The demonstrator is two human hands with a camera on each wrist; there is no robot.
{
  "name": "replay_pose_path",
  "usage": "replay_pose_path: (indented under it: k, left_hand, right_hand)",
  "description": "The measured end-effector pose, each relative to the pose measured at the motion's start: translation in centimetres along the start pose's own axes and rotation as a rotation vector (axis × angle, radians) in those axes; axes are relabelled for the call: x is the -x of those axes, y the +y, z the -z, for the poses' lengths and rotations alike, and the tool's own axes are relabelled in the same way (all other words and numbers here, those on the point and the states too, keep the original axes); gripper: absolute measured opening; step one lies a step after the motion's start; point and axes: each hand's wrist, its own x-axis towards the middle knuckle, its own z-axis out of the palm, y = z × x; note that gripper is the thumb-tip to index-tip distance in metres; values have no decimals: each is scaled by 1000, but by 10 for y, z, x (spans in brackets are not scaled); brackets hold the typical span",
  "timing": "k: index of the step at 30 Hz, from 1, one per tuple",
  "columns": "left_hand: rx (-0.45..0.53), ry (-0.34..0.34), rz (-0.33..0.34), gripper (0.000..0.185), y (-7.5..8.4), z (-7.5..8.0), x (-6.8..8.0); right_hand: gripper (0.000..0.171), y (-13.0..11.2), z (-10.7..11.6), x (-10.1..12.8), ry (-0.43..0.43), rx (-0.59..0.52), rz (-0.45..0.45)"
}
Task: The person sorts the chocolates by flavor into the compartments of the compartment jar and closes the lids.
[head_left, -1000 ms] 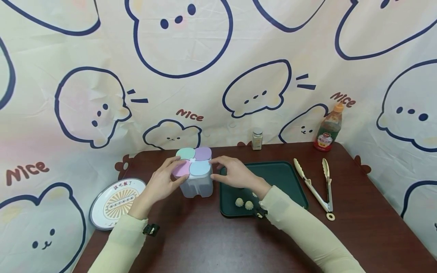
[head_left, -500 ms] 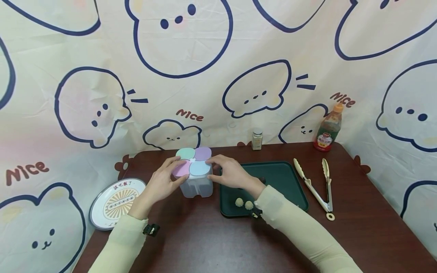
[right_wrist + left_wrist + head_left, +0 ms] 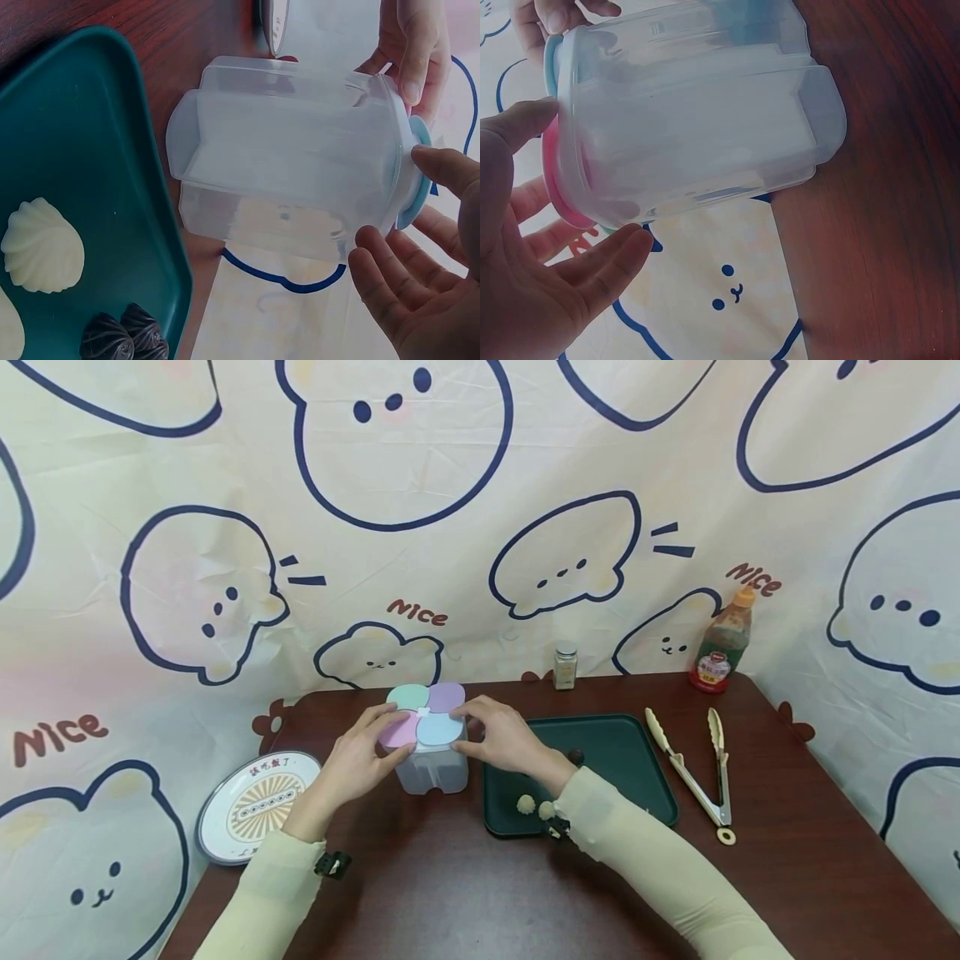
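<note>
On the dark brown wooden table (image 3: 420, 893), near the back and left of the middle, stood a clear plastic box with four petal-shaped lids in green, purple, pink and blue (image 3: 427, 739). The person's left hand (image 3: 352, 760) was on the box's left side, thumb by the pink lid and fingers curled lightly round the clear wall. The right hand (image 3: 502, 739) was on the other side, with its fingertips (image 3: 459, 720) pinching at the rim of the blue lid. Both hands were half open, cupped round the box and not squeezed tight. It looked to me like the step of getting a lid open, and all four lids were shut. The next move would need the left hand to keep the box steady while the right fingers lifted the blue flap. Just beside the box on the right lay a dark green flat tray (image 3: 622, 752) with little white dumplings (image 3: 527, 804) and a small dark piece on it. Pale tongs (image 3: 697, 768) lay further right. A small spice jar (image 3: 565, 666) and a sauce bottle with an orange cap (image 3: 722, 643) stood at the back, and a round patterned plate (image 3: 251, 806) sat off to the left.
</note>
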Motion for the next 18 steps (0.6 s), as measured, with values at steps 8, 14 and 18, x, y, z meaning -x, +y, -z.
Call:
replay_pose_path:
  k: [8,14,18]
  left_hand:
    - [-1,5,-1,58,1,-1,0]
    - [-7,5,-6,58,1,-1,0]
    - [-8,0,-1,58,1,0,-1]
  right_hand:
    - [47,-2,-2,-1,9,-40,-10]
    - [47,-2,-3,-1,15,-75,-11]
    - [47,-1,-3,-1,17,-81,-21]
